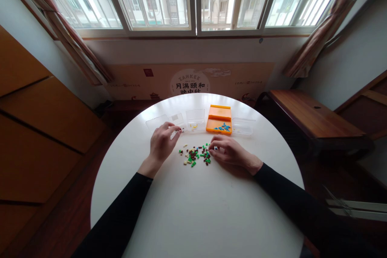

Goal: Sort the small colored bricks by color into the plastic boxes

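Observation:
A loose pile of small toy bricks in green, brown and cream lies on the white round table. My left hand is over a small clear plastic box left of the pile, thumb and forefinger pinched together. A tiny dark piece shows at those fingertips, too small to tell whether it is held or lies in the box. At the pile's right edge is my right hand, its fingers curled and touching among the bricks; what they grip is partly hidden. Blue bricks lie in an open orange box behind it.
Another clear box holds a few yellow pieces. One more clear box stands right of the orange one, and a clear lid or box is at the far left. Beyond the table are a wooden bench and a window.

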`<state>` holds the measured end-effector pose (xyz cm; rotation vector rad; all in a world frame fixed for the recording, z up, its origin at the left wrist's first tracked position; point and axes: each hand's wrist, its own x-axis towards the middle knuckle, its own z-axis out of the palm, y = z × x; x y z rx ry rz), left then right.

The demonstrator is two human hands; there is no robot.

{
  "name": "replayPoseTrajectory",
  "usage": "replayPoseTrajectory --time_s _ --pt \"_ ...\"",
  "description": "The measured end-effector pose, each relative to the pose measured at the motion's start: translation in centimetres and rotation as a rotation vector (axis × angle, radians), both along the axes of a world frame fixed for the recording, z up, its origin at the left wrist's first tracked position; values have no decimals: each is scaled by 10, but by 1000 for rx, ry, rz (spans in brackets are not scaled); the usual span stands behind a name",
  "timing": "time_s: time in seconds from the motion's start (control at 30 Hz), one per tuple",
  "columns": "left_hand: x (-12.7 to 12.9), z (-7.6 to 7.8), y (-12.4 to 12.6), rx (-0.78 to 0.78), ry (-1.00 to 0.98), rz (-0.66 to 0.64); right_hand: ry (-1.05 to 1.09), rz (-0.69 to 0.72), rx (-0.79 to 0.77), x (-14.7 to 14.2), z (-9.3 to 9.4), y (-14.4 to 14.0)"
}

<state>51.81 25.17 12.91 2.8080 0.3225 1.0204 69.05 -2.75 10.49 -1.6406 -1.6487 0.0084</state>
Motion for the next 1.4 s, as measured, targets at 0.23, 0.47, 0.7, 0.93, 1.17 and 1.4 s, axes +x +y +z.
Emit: replayPoseTrajectory --time_s 0.23,0.47,0.7,0.93,1.17,1.4 --pt "5 -5 16 45 2 175 1 -5 -3 -1 2 1" --pt "7 -6 11 80 30 128 9 -8 -16 -1 2 0" --pt "-5 -6 -14 -37 28 -228 -1 -3 -22 2 1 -1" --pt "-10 -4 -35 -90 164 -523 -30 -3 -13 3 -2 -2" --pt "-10 0 -43 -135 195 -539 -67 4 14 0 -3 0" --pt "-9 -3 -47 -125 208 -563 -51 17 7 -6 5 -1"
